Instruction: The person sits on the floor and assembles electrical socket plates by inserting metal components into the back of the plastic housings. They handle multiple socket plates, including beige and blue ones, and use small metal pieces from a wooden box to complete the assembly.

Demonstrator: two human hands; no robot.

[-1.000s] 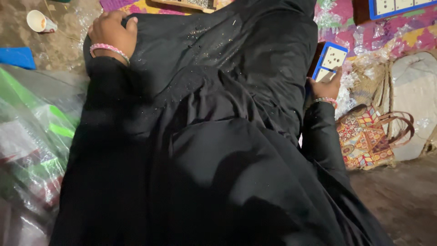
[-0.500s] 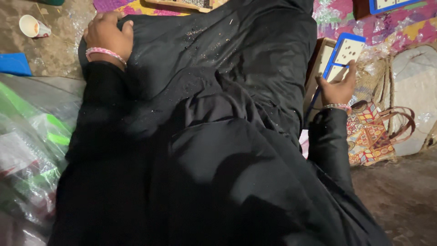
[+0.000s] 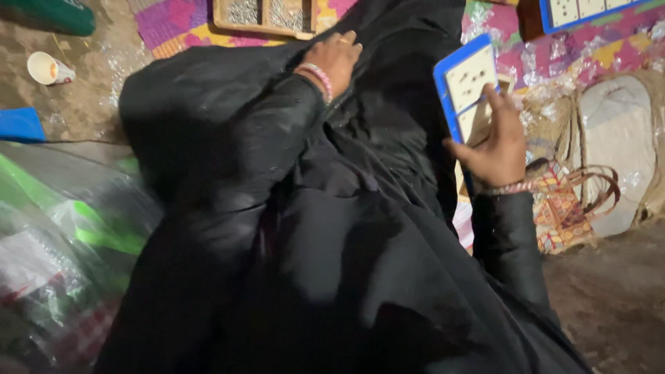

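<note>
Black fabric everywhere, basically: a big loose black garment (image 3: 298,228) fills most of the view, covering both arms down to the wrists.

Right hand (image 3: 495,142) is clamped on a blue-edged card (image 3: 465,82) with cream panels that have small dots on them. Fingers wrap the card's lower part, thumb out to the side, and the card stands up tilted above the hand. A beaded bracelet (image 3: 509,188) sits on that wrist. Just past the hand, on the outer side, there's a woven patterned bag (image 3: 564,208) with looped handles, and beyond that a pale sack (image 3: 616,145) with a rough woven rim, both on the floor.

Left hand (image 3: 336,59) lies knuckles-up on the black fabric, fingers curled together; can't tell if it's actually pinching the cloth or just resting there. Pink and white bangles (image 3: 320,77) on the wrist. Right above this hand is a wooden tray (image 3: 267,15) with compartments full of small silvery bits, sitting on a colourful mat (image 3: 173,24). Well off to the hand's outer side is a small paper cup (image 3: 47,68) on its side on the bare floor, with a blue flat thing (image 3: 21,125) nearer, and shiny clear plastic bags (image 3: 55,242) with green inside lower down.

Another blue-edged card (image 3: 582,10) lies well above the right hand on the mat.
</note>
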